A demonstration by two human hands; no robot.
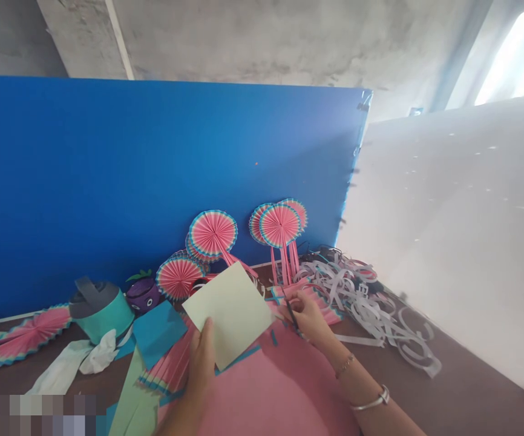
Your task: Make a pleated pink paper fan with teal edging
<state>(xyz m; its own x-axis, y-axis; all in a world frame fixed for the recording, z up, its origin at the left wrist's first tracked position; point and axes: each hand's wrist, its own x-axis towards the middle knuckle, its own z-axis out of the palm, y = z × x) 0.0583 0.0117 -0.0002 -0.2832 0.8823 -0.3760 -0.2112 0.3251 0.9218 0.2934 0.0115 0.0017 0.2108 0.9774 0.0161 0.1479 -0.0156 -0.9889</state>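
My left hand [204, 351] pinches the near edge of a square sheet of pale yellow-green paper [232, 312], thumb lying on top. The sheet is tilted above a large pink sheet [280, 387] on the table. Just right of the paper's corner, my right hand [304, 318] is closed round dark scissors [290, 310]; its fingers hide part of them. Narrow blue strips lie on the pink sheet. Behind my hands stand round pleated pink paper fans [213, 233] with blue and cream rims, and more fans [281, 224] to their right.
A heap of curled white paper strips [357, 290] covers the right side of the table. To the left are blue paper [160, 333], a purple cup [143, 295], a teal container [103, 312] and crumpled white tissue [101, 354]. A blue panel [153, 163] stands behind.
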